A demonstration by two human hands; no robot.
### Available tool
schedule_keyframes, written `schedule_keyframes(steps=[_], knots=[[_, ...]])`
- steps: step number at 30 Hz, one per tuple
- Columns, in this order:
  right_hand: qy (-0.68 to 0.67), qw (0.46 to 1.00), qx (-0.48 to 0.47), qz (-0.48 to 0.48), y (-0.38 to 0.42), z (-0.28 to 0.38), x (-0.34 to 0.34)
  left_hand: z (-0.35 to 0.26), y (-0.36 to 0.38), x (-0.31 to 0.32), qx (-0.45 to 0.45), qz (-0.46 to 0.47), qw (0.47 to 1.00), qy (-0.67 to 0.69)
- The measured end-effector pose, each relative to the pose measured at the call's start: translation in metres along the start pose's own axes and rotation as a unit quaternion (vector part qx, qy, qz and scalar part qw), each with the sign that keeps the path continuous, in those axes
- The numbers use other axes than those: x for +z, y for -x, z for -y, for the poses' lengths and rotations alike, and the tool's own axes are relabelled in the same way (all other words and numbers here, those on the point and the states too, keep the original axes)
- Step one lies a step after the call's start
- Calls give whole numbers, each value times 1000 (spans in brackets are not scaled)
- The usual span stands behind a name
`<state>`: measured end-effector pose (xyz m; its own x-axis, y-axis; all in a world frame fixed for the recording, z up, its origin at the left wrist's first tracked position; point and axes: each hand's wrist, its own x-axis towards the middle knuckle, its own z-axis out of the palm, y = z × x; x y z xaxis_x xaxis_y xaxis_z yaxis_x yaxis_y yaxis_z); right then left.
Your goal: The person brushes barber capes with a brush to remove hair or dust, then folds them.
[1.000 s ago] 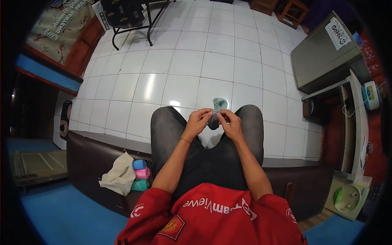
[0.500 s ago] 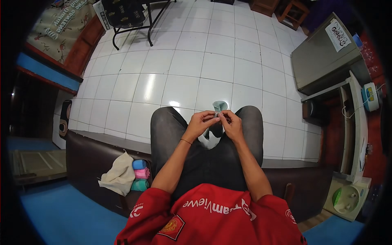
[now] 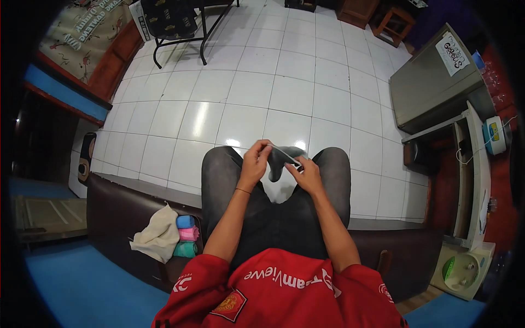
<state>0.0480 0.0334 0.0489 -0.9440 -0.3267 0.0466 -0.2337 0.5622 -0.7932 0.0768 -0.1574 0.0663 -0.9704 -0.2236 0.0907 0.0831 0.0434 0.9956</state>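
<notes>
Between my knees, both hands hold a grey-green sock (image 3: 277, 164) by its cuff, which is pulled into a taut, pale edge. My left hand (image 3: 255, 162) pinches one end of that edge between thumb and fingers. A little lower, the other end is pinched by my right hand (image 3: 306, 174). The rest of the sock hangs down between the hands. On the sofa to my left, a cream cloth (image 3: 157, 234) lies crumpled against a blue roll (image 3: 186, 221), a pink roll (image 3: 188, 234) and a teal roll (image 3: 186, 250) of fabric.
I sit on a dark brown sofa (image 3: 123, 229) facing a white tiled floor (image 3: 246, 87). A black chair (image 3: 172, 22) stands at the far left. To the right are a grey fridge (image 3: 437, 82), a shelf unit (image 3: 467, 180) and a fan-like appliance (image 3: 464, 270).
My hands have moved apart from a close pinch, stretching the cuff between them. The sock's pale end no longer sticks up beyond my fingers; the fabric now hangs toward me.
</notes>
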Motion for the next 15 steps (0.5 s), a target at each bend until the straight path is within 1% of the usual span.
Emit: schedule_keyframes(steps=[1,2,3,4,5,6,7,8,10,11,13,15], knots=[[-30,999,-8,-29,-1,-3,4,-2,-1,-4,-3,-39,999,-5],[-30,999,-9,-29,-2,-7,6,-3,-2,-8,-6,-78,997,-10],[-51,998,2,-36,-3,-4,4,1,-4,-12,13,-100,995,-6],[-72,996,12,-42,-4,-2,3,5,-4,-14,14,-102,995,-6],[-71,997,11,-42,-4,1,2,10,-4,-16,-1,-121,993,-16],[-90,995,-16,-47,-3,9,-2,8,-5,-17,-15,-140,990,-25],[-108,992,-42,-52,-3,16,-5,7,-5,-17,-14,-141,990,-25],[-107,992,-43,-52,-4,17,-7,6,-5,-16,-1,-146,989,-21],[-53,983,-150,-89,-5,18,-11,7,-5,-15,12,-151,988,-17],[-53,983,-151,-88,-4,19,-12,8,-5,-15,9,-151,988,-27],[-83,987,-117,-74,-2,20,-14,8,-6,-14,6,-152,988,-37],[-80,984,-131,-91,-2,22,-14,4,-5,-11,46,-109,993,-6]])
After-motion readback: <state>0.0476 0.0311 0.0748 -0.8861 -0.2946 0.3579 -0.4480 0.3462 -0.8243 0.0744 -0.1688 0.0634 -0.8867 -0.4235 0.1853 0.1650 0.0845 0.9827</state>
